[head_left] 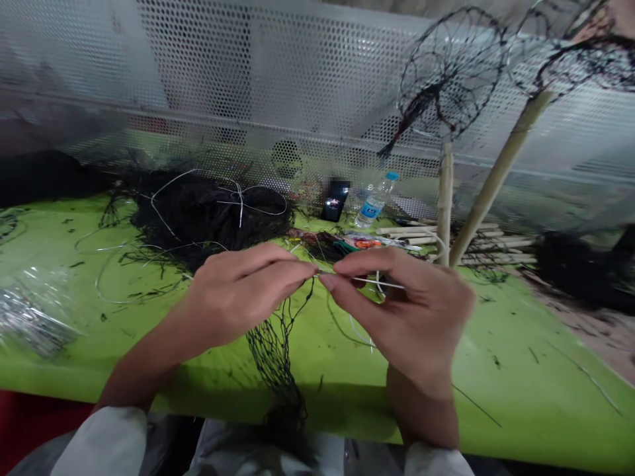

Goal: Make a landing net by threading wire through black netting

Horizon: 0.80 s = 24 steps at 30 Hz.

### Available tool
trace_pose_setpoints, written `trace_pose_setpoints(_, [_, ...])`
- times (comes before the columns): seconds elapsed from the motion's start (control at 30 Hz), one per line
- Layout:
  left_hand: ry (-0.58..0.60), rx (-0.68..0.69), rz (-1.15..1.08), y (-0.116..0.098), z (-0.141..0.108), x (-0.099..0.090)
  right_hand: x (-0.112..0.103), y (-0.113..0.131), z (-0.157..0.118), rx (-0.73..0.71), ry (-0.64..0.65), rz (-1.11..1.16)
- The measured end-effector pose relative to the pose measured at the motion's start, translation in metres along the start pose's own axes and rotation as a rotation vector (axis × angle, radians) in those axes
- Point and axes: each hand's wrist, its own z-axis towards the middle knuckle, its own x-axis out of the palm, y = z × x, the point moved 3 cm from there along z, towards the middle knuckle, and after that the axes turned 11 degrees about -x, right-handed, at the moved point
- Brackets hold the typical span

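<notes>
My left hand (pixel 238 294) is closed in a pinch at the middle of the view, its fingertips on a thin pale wire. Facing it, my right hand (pixel 417 307) pinches the same wire (pixel 380 283) between thumb and forefinger, and the wire runs on behind its fingers. Only a narrow gap parts the two sets of fingertips. A black mesh net (pixel 275 357) hangs below my left hand, gathered toward my lap. One strand of it reaches up to the wire near the left fingertips. How the strand is attached there is too small to tell.
Behind my hands lie a black net pile (pixel 198 205) with loose wire, a dark phone-like object (pixel 336 200) and a water bottle (pixel 374 201). Bamboo sticks (pixel 501 244) and a wire-hooped net (pixel 454 73) stand right. Plastic-wrapped wire pieces (pixel 37 314) lie left on the green table (pixel 496 396).
</notes>
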Motion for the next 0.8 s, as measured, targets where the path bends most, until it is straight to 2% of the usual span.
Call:
trace_pose_setpoints(0.1, [-0.021, -0.010, -0.023, 0.000, 0.002, 0.000, 0.007, -0.005, -0.001, 0.046, 0.008, 0.102])
trace_pose_setpoints(0.2, [-0.018, -0.009, -0.002, 0.000, 0.003, 0.001, 0.012, -0.007, 0.000, 0.003, 0.031, 0.154])
trace_pose_setpoints(0.3, [-0.032, -0.045, 0.001, 0.002, 0.003, 0.001, 0.014, -0.008, 0.002, -0.062, 0.036, 0.147])
trace_pose_setpoints(0.43, [0.011, -0.056, -0.010, 0.004, 0.003, 0.003, 0.014, -0.008, 0.003, -0.123, 0.029, 0.135])
trace_pose_setpoints(0.8, [0.026, -0.001, 0.003, 0.006, 0.005, 0.006, 0.017, -0.013, 0.002, -0.119, 0.030, 0.132])
